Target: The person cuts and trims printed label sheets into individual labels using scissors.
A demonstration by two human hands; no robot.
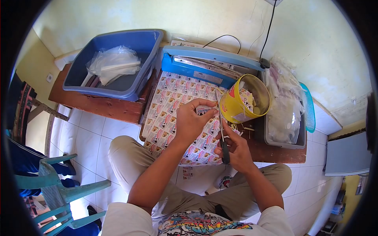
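Note:
My left hand (191, 121) pinches a small printed label (202, 110) between thumb and fingers, above a large sheet printed with rows of the same design (169, 100). In my right hand (239, 151) is a pair of scissors (225, 149) with dark handles, its blades pointing away from me beside the label. Whether the blades touch the label, I cannot tell. Just right of the blades stands a yellow tin (232, 104), tilted in view, with paper pieces inside. Narrow paper strips lie near its base.
Behind the sheet is a blue impulse sealer (201, 72) with a cable. A blue tub (136, 92) with clear plastic bags stands left, and a grey tray (285, 145) of plastic packets right. A green plastic chair (55, 188) and another person's leg are at lower left.

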